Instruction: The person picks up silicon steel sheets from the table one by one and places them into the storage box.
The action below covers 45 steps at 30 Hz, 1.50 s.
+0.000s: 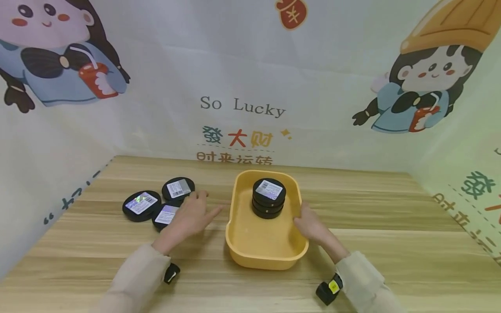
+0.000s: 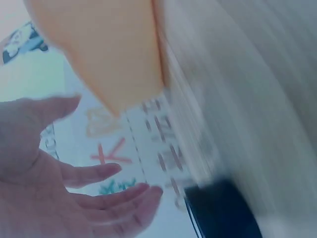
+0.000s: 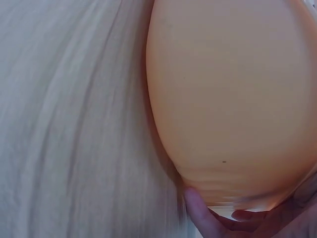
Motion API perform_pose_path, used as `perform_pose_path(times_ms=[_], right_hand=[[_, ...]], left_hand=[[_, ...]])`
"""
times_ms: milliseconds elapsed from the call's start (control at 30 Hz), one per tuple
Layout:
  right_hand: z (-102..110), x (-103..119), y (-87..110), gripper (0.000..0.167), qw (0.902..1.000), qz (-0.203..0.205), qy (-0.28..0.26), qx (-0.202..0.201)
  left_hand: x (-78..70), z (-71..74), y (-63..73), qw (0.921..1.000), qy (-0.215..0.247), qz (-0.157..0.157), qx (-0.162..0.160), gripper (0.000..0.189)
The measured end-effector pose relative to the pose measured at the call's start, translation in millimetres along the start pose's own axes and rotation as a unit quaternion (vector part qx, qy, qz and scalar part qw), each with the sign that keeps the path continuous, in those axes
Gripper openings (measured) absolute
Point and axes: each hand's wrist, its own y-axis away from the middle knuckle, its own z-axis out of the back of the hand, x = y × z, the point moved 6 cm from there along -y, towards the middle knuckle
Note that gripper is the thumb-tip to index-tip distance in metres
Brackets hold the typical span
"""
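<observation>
My left hand [image 1: 192, 217] holds nothing, its fingers [image 2: 94, 173] loosely spread and its thumb well away from them; it covers part of the nearest labelled black disc [image 1: 165, 214], and I can't make out whether my fingertips touch it. My right hand [image 1: 312, 225] grips the right wall of the yellow tray [image 1: 258, 248], thumb over the rim, other fingers mostly hidden outside. Behind the nearest disc lies the back disc [image 1: 178, 188], and the left disc [image 1: 141, 206] sits beside them on the counter [image 1: 352, 200]; their small print is unreadable. Toward the tray's far end stands a stack of black discs [image 1: 268, 192], its lower ones showing only their edges. My cream sleeves [image 1: 135, 278] run off the bottom. Beyond, the printed backdrop [image 1: 332, 143] has its lowest lettering cut by the counter's edge.
</observation>
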Motion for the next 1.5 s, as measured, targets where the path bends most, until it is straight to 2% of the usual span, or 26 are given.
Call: perform_pose_path(times_ms=[100,300,467,667,900,1067,1267,1400,1500], right_hand=[[-1,-3,0.3,0.046,1.0,-0.008,-0.001,-0.002],[0,-5,-0.3,0.043,0.9999,-0.004,-0.009,-0.009],[0,-4,-0.3,0.043,0.9999,-0.003,-0.001,-0.014],[0,-3,-1.4,0.043,0.9999,0.001,0.0,-0.013],[0,-2,-1.5,0.039,0.9999,-0.004,-0.001,-0.009],[0,0,-1.2,0.037,0.9999,0.001,0.002,-0.011],[0,-1,-1.4,0.037,0.9999,0.002,0.001,-0.014],[0,-2,-1.7,0.036,0.9998,0.003,0.011,-0.015],[0,-3,-1.6,0.037,0.9998,0.002,0.014,-0.014]], left_hand=[[16.6,6.5,4.2,0.9998,-0.015,0.011,-0.004,0.072],[48.7,13.2,12.4,0.9962,-0.041,0.076,0.011,0.101],[67.2,14.9,17.3,0.9911,-0.054,0.119,0.026,0.106],[79.1,14.2,15.5,0.9855,-0.068,0.14,0.067,0.106],[81.6,14.7,11.7,0.9851,-0.092,0.118,0.085,0.1],[81.3,14.2,9.6,0.985,-0.109,0.107,0.08,0.097],[75.1,9.5,6.5,0.9909,-0.102,0.059,0.065,0.085],[71.4,5.7,5.0,0.9918,-0.091,0.034,0.084,0.088],[70.8,3.6,2.1,0.9877,-0.107,0.018,0.112,0.092]])
